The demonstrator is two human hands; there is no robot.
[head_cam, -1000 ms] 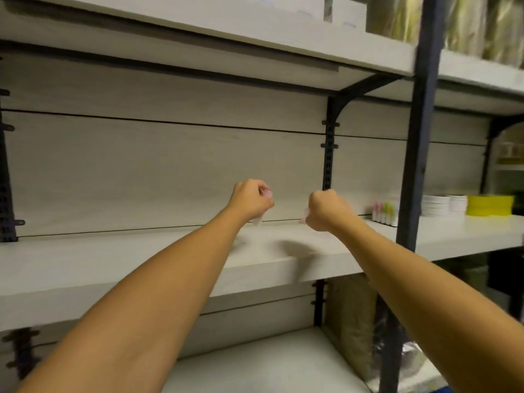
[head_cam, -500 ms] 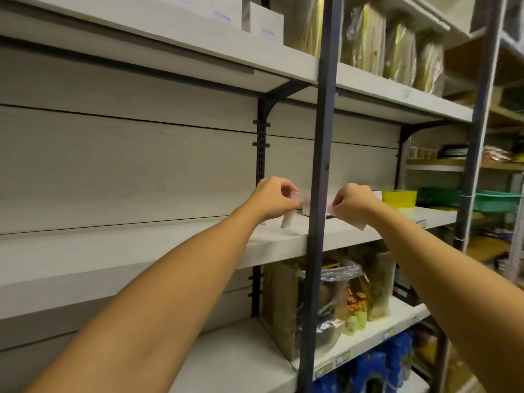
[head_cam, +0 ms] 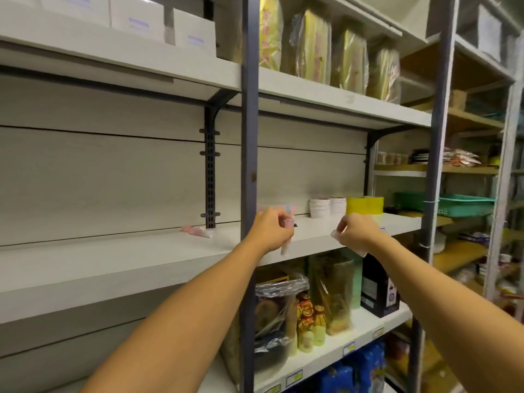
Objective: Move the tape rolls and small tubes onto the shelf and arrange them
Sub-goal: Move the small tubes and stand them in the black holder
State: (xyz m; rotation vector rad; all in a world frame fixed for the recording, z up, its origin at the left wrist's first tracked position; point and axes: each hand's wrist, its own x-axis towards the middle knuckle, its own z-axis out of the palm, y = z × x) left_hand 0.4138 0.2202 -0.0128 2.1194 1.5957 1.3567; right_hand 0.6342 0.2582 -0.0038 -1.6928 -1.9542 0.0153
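My left hand [head_cam: 270, 231] grips a small pink tube [head_cam: 286, 245] whose lower end sticks out below the fist, in front of the dark upright post. My right hand [head_cam: 355, 232] holds a pale tube [head_cam: 361, 252], its ends showing above and below the fingers. Both hands hover at the front edge of the grey middle shelf [head_cam: 141, 259]. A row of small pastel tubes [head_cam: 285, 207] stands at the shelf's back, just beyond my left hand. Two tubes [head_cam: 197, 230] lie on the shelf farther left. White tape rolls [head_cam: 327, 207] and yellow tape rolls [head_cam: 365, 205] stand to the right.
A dark steel post [head_cam: 249, 165] rises right in front of my left wrist; another post [head_cam: 438, 137] stands to the right. Bagged goods and bottles [head_cam: 309, 327] fill the shelf below. Green baskets [head_cam: 465, 204] sit on the far right rack. White boxes [head_cam: 158, 21] line the top shelf.
The view has swung right along the shelf, bringing the tape rolls and standing tubes close. Both hands, still holding their tubes, now sit near those items.
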